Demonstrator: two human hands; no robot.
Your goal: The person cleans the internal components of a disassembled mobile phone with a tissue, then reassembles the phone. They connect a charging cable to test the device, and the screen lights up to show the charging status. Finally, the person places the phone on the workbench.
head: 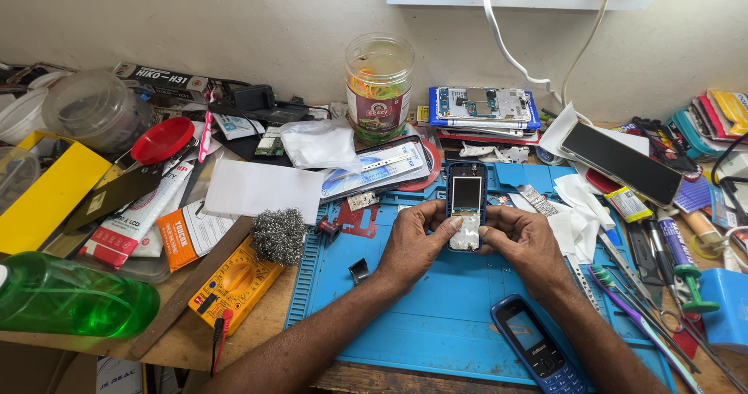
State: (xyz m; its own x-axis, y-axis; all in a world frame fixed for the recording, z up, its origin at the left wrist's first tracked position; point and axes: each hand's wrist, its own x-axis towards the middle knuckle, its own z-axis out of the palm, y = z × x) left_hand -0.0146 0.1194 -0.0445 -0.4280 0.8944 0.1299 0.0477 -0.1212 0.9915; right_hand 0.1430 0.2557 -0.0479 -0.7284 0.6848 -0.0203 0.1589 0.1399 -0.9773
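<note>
Blue mat: a blue silicone work mat [436,316] covers the bench in front of the person, and the work sits at its 12 o'clock edge.
Opened handset: a small blue keypad phone without its front cover [466,205] lies upright on the mat, screen bare at the top and the pale keypad membrane exposed below.
Left hand: the left hand [414,242] grips the handset's left side, thumb pressed on the membrane, fingers closed around the edge.
Right hand: the right hand [523,238] clamps the opposite side, thumb meeting the left thumb over the keypad area.
Front cover: a blue front housing with keypad [538,351] lies apart at 5 o'clock from the hands, near the mat's lower edge.
Progress: by my reading, the phone is already opened and its 1 front shell is off; the membrane is being handled, and the shell is not yet back on.
Tools: screwdrivers and tweezers [662,277] lie at 3 o'clock, untouched.
Meter: a yellow multimeter [234,285] rests at 9 o'clock, off the mat, beside a wad of steel wool [278,234].
Other boards: a stack of bare phone boards [483,107] sits at 12 o'clock, against the wall.
</note>
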